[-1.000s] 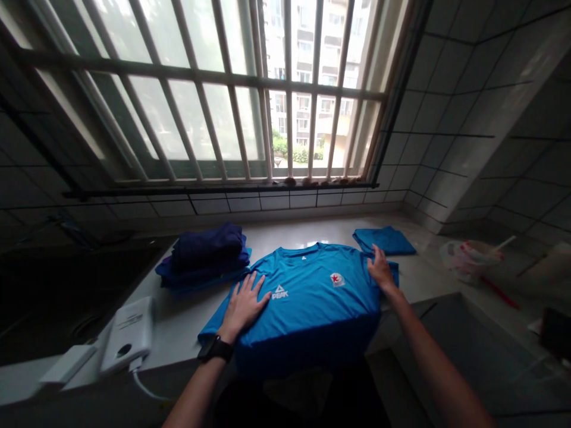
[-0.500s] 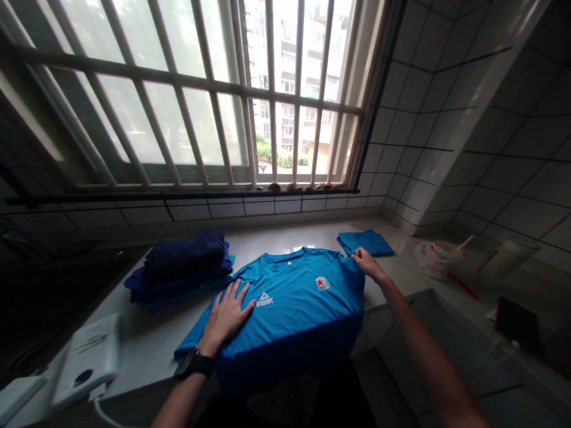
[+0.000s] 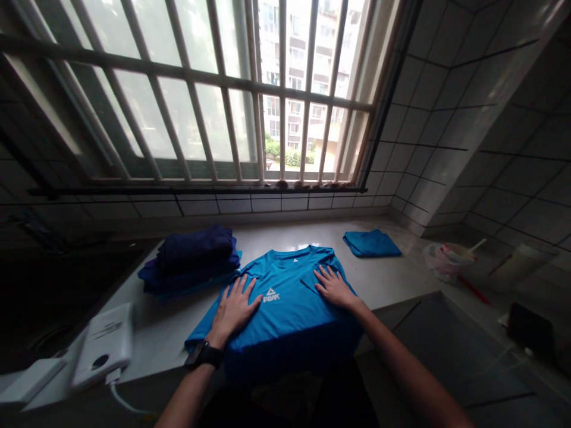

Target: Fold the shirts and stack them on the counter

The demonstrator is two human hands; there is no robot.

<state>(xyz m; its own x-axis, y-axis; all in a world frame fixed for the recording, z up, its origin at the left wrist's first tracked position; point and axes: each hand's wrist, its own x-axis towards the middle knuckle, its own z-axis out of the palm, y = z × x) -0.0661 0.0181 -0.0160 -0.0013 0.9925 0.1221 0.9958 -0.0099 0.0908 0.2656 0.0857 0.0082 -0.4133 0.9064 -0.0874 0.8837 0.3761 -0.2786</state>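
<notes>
From the head view, the left hand (image 3: 234, 309) and right hand (image 3: 333, 287) press on a blue T-shirt (image 3: 285, 333) at the front edge of the counter (image 3: 383, 279), fingers (image 3: 322, 274) spread flat, pinching nothing. One sleeve lies out; the other side looks folded in. A stack of dark clothes (image 3: 191, 261) and a folded blue cloth (image 3: 371, 243) sit nearer the back edge.

Counter (image 3: 388, 279): T-shirt (image 3: 289, 333) centred at front edge; folded stack (image 3: 191, 261) just left; folded cloth (image 3: 372, 244) behind, right; corded adapter (image 3: 102, 345) at front-left corner.
</notes>
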